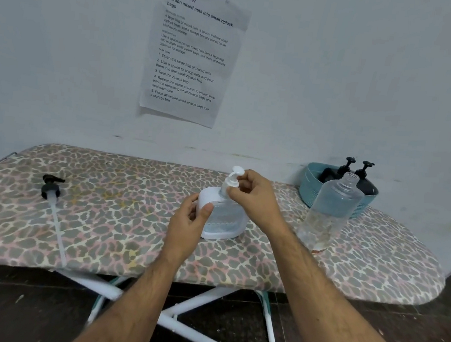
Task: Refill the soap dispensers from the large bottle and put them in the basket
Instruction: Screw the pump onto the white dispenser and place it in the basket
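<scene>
You are at the step of twisting the pump top on the white soap dispenser (pixel 222 218), which stands in the middle of the spotted cloth tabletop (pixel 101 227); I think the next move is to lift it, once tight, into the round blue plastic basket (pixel 311 191) by the wall, where two dark dispensers already sit. The big clear bottle (pixel 328 212) stands open near the basket, smooth and nearly empty. Your left hand (pixel 188 222) grips the dispenser's body, your right hand (pixel 254 199) pinches its little white pump (pixel 233 180), and a black pump (pixel 51 187) with a long tube lies far left.
</scene>
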